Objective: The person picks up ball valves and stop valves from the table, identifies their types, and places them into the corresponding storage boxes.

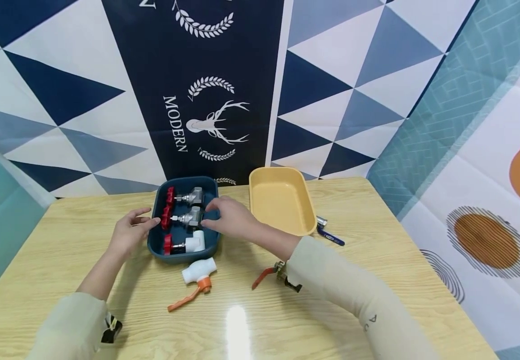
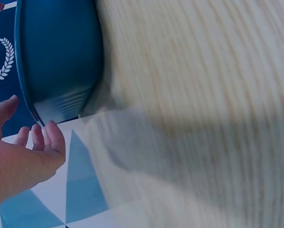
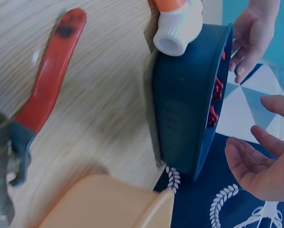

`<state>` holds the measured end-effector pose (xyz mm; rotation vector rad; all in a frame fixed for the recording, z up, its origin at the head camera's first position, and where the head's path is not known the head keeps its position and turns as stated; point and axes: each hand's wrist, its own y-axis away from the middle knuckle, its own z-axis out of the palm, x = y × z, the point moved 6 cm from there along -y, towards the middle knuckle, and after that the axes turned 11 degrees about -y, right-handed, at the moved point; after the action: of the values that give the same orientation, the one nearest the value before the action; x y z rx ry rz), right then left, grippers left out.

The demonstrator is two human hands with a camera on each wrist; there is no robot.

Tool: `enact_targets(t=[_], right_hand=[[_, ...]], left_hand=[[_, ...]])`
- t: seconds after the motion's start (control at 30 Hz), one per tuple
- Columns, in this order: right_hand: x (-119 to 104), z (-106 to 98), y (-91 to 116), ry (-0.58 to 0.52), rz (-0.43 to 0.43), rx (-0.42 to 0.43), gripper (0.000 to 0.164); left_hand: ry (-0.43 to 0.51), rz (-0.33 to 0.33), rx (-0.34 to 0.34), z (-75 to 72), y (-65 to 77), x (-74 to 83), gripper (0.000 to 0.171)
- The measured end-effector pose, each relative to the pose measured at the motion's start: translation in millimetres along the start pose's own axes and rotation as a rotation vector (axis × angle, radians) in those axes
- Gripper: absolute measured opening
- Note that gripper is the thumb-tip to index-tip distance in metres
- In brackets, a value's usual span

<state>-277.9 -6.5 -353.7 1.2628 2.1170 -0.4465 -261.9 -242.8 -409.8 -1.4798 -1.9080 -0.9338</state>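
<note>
A dark blue bin point(image 1: 183, 257) holds three valves with red handwheels in a column: a metal gate valve point(image 1: 192, 196) at the back, another metal gate valve point(image 1: 189, 219) in the middle and a white plastic valve point(image 1: 195, 242) in front. My left hand point(image 1: 129, 230) is at the bin's left rim, thumb and fingers spread apart, holding nothing. From the right, my right hand point(image 1: 232, 218) reaches over the opposite rim, its thumb and forefinger parted close beside the middle valve. In the right wrist view, nothing shows between the fingers of the right hand point(image 3: 265, 164).
A yellow bin point(image 1: 281, 200) stands right of the blue one. Beside it lies a blue-handled valve point(image 1: 330, 236). In front of the blue bin is a white ball valve point(image 1: 198, 270) with an orange lever. A red-handled ball valve point(image 1: 264, 276) lies partly under my right sleeve.
</note>
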Motion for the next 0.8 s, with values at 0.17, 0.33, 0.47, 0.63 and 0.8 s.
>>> enact_targets(t=[0.17, 0.33, 0.47, 0.63, 0.8], right_hand=[[8, -16, 7, -0.026, 0.006, 0.031, 0.03], [17, -33, 15, -0.026, -0.011, 0.075, 0.026], [28, -47, 23, -0.037, -0.015, 0.094, 0.027], [42, -65, 34, -0.047, -0.023, 0.125, 0.033], [56, -82, 46, -0.042, -0.001, 0.164, 0.034]], left_hand=[[0.006, 0.034, 0.086, -8.1, 2.0, 11.8, 0.058], [0.016, 0.103, 0.111, -11.4, 4.6, 26.4, 0.059], [0.032, 0.155, 0.096, -8.1, 5.7, 37.3, 0.06], [0.031, 0.182, 0.047, 0.4, 4.6, 49.5, 0.064], [0.021, 0.204, 0.01, 7.6, 2.1, 61.5, 0.064]])
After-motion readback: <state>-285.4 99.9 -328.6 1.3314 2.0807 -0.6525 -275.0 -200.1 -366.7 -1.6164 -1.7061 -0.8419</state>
